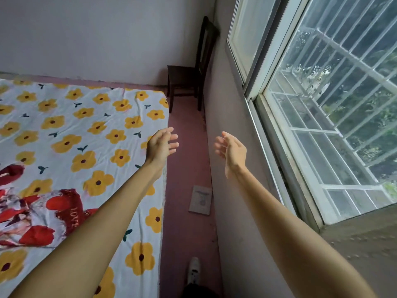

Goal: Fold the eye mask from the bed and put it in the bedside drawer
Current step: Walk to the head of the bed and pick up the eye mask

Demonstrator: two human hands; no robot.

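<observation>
Both my arms are stretched out in front of me. My left hand (pixel 162 145) hovers over the right edge of the bed (pixel 86 130), fingers spread, holding nothing. My right hand (pixel 232 150) is raised over the narrow floor strip beside the wall, also open with nothing in it. The bed has a white sheet with yellow flowers. A red and white patterned cloth (pixel 36 218) lies on it at the lower left. No eye mask and no bedside drawer are in view.
A dark wooden chair (pixel 189 76) stands in the far corner beyond the bed. A small flat book or card (pixel 200 200) lies on the reddish floor by the wall. A barred window (pixel 322 104) fills the right side. My shoe (pixel 194 269) shows at the bottom.
</observation>
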